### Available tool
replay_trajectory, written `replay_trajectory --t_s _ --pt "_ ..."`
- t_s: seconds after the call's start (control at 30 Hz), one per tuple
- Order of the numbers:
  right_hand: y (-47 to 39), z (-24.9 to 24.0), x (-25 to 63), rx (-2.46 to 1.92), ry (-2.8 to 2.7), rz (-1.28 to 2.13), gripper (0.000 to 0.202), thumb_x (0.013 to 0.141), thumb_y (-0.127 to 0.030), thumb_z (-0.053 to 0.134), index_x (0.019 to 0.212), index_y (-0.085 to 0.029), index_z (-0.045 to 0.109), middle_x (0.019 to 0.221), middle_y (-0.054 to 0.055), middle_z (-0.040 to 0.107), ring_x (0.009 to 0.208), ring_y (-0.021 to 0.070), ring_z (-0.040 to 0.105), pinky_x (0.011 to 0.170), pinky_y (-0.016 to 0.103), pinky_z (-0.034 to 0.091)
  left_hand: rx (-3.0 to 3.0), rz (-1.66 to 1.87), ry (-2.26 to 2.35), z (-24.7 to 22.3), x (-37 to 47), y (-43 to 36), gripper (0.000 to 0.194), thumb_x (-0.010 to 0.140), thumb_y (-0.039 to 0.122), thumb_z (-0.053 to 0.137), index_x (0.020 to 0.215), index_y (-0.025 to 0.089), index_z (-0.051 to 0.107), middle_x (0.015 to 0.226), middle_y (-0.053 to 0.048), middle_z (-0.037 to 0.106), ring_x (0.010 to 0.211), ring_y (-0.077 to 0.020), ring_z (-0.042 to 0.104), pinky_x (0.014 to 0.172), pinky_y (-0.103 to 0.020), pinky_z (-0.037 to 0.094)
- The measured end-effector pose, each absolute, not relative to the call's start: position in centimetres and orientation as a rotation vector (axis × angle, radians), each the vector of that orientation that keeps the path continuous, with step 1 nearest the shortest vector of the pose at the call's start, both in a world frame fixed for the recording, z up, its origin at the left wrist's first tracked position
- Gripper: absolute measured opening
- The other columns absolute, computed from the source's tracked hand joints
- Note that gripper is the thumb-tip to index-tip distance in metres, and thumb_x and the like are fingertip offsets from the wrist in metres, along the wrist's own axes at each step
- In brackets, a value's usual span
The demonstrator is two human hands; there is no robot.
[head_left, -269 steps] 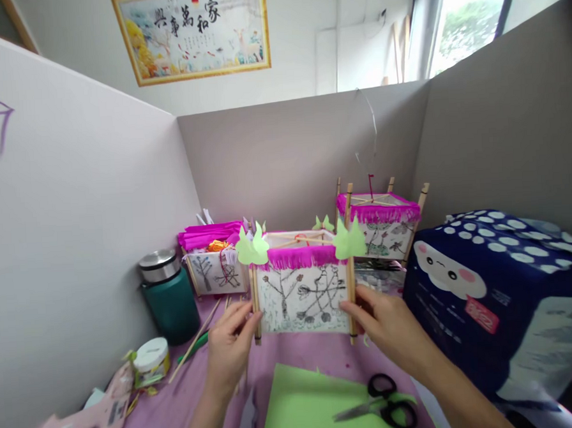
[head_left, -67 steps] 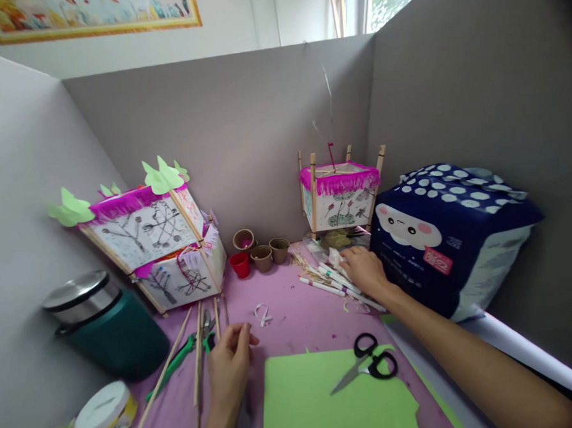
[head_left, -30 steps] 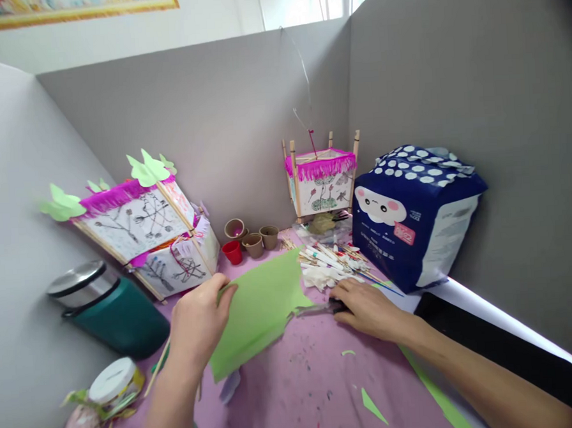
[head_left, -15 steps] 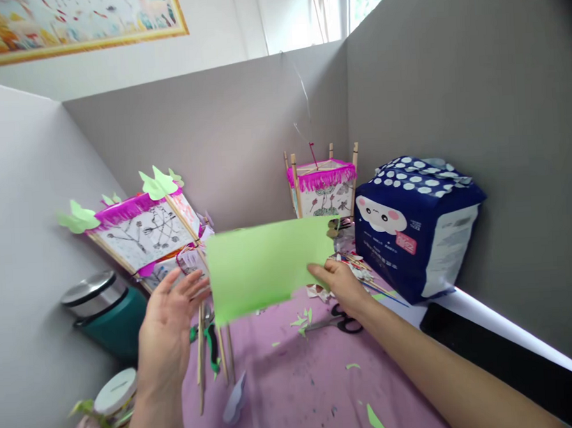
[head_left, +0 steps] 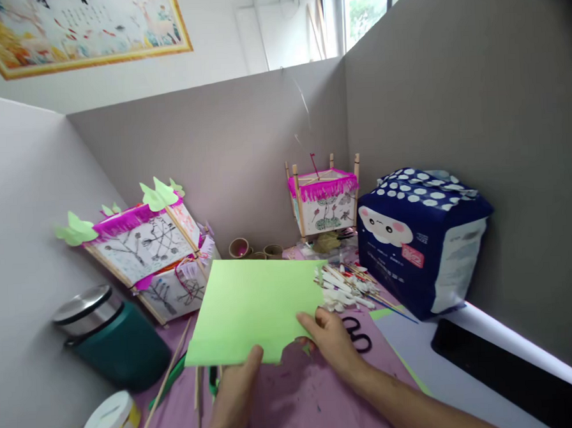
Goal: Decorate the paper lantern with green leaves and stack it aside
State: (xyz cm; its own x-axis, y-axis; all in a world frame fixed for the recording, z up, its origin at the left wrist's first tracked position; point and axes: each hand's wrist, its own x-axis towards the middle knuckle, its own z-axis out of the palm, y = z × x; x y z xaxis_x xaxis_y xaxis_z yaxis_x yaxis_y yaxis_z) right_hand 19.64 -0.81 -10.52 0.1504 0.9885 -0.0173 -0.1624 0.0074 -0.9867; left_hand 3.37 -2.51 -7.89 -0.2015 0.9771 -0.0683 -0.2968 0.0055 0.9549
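A light green sheet of paper (head_left: 255, 308) is held tilted above the pink-covered table, its lower right edge cut away. My left hand (head_left: 238, 392) grips the near edge, thumb on top and the other fingers hidden beneath. At the cut right side, my right hand (head_left: 328, 339) pinches the paper between thumb and fingers. Black-handled scissors (head_left: 358, 335) lie just beyond my right wrist, their blades mostly out of sight. Wooden sticks (head_left: 167, 380) and green-handled pliers (head_left: 172, 381), partly covered, rest left of the sheet.
Two-tier paper lantern (head_left: 146, 243) and teal flask (head_left: 117, 341) stand left, with a white-lidded jar (head_left: 109, 421) nearer. Behind are small pots (head_left: 240, 247) and another lantern (head_left: 326, 202). Right are brushes and sticks (head_left: 347, 287), a blue package (head_left: 412, 246) and a black flat object (head_left: 505, 368).
The green sheet has come lower and nearer, tipping flatter. My left hand, open beside it before, now grips its near edge. My right hand has moved down with the paper.
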Motion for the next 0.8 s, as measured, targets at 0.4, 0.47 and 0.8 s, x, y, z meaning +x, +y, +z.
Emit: replay_trajectory --t_s 0.4,0.47,0.8 --pt "1.3 -10.0 23.5 -1.195 -0.902 0.847 0.044 0.078 -0.056 0.057 0.099 -0.018 0.057 0.079 0.002 0.061 0.064 0.0154 0.055 0.049 0.024 0.038 0.519 1.648 0.966 -7.5 2.0 -1.2 0.049 0.077 0.021 0.069 0.124 0.03 0.056 0.129 -0.004 0.059 0.12 -0.0231 0.054 0.086 -0.029 0.055" --pt "1.6 -9.3 23.7 -1.189 -0.906 0.85 0.055 0.074 -0.056 0.061 0.112 -0.017 0.053 0.098 0.007 0.063 0.08 0.0194 0.06 0.055 0.025 0.043 0.538 1.626 0.99 -7.6 1.9 -1.3 0.051 0.076 0.021 0.07 0.124 0.031 0.056 0.128 -0.003 0.06 0.119 -0.0231 0.054 0.087 -0.03 0.054" --pt "2.1 -8.8 24.2 -1.155 -0.86 0.865 0.045 0.08 -0.061 0.048 0.064 -0.019 0.05 0.046 -0.006 0.045 0.039 0.0088 0.038 0.042 0.022 0.031 0.578 1.513 1.081 -8.3 1.9 -1.4 0.045 0.076 0.015 0.069 0.119 0.02 0.06 0.119 -0.008 0.065 0.117 -0.0215 0.056 0.095 -0.032 0.05"
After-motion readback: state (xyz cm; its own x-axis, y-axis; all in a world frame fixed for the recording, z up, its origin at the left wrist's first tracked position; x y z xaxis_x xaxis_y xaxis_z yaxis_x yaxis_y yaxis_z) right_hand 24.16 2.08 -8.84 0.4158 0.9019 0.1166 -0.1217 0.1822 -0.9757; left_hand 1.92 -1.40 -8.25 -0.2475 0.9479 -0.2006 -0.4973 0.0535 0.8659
